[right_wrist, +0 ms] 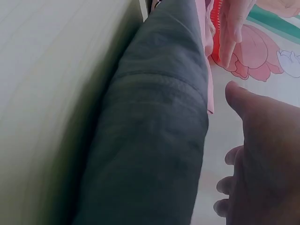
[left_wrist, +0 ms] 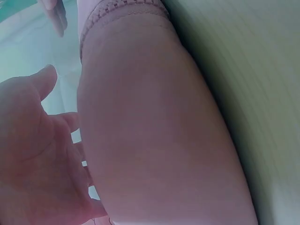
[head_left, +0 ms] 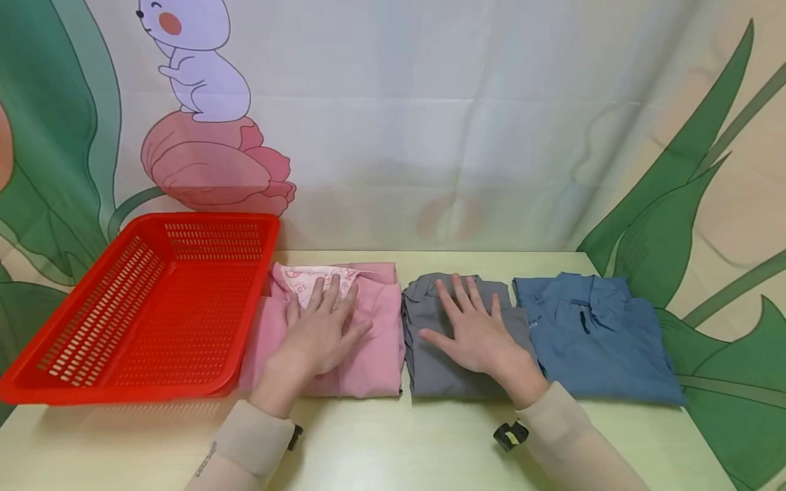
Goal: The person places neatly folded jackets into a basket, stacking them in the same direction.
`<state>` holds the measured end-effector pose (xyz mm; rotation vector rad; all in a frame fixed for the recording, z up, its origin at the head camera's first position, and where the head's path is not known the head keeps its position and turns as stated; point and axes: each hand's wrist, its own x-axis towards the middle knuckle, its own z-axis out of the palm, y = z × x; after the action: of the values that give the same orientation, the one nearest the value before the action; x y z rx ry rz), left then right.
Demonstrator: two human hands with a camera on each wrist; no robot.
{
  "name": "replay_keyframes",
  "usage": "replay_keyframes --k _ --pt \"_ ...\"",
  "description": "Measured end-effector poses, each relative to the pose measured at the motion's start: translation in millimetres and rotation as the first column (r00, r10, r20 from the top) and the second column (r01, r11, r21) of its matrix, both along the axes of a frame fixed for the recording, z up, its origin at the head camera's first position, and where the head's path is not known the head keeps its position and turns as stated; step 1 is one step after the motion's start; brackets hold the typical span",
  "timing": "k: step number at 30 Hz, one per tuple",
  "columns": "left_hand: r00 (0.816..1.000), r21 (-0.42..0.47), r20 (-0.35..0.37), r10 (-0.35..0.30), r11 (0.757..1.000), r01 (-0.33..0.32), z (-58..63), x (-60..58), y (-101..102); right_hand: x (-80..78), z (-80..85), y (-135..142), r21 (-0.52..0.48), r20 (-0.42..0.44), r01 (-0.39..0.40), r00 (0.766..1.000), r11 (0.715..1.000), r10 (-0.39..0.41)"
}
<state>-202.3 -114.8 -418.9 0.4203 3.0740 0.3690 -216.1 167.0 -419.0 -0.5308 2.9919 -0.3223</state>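
A folded pink garment (head_left: 381, 348), with white patterned lining showing near its top, lies on the table beside the basket. Over it my left hand (head_left: 316, 341) is spread palm down, fingers straight. To its right lies a folded grey garment (head_left: 430, 375), with my right hand (head_left: 482, 337) spread flat over it. In the left wrist view the left hand (left_wrist: 33, 150) is beside the pink cloth (left_wrist: 145, 117), fingertips partly hidden behind it. In the right wrist view the right hand (right_wrist: 269, 150) extends along the grey cloth (right_wrist: 150, 131).
A red perforated plastic basket (head_left: 230, 382) stands at the left, its rim next to the pink garment. On the far right lies a folded blue garment (head_left: 614, 361) with a small black strip. Behind the pale table (head_left: 393, 450) hangs a printed curtain (head_left: 393, 136).
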Motion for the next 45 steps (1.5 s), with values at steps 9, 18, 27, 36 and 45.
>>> replay_keyframes --k 9,18,27,36,45 --pt "0.999 0.067 -0.049 0.006 0.998 -0.003 -0.9 0.2 6.2 -6.5 3.1 19.6 -0.105 -0.012 -0.024 1.0 0.994 0.023" --pt "0.993 0.169 -0.113 -0.023 0.985 0.042 7.2 -4.2 20.8 -15.0 9.9 47.6 -0.215 -0.017 0.034 0.999 0.976 -0.038" --pt "0.983 0.375 -0.113 -0.141 0.91 0.174 16.6 -4.1 52.6 -14.0 13.4 77.0 -0.189 0.067 0.217 0.976 0.958 -0.207" --pt "0.948 0.489 0.17 -0.268 0.859 0.155 16.6 -1.0 80.9 -10.8 18.1 93.9 -0.125 0.169 0.29 0.949 0.949 -0.268" --pt "0.932 0.39 0.339 -0.125 0.921 -0.019 13.2 -5.9 96.6 -12.2 6.9 101.0 -0.112 0.237 0.255 0.945 0.96 -0.224"
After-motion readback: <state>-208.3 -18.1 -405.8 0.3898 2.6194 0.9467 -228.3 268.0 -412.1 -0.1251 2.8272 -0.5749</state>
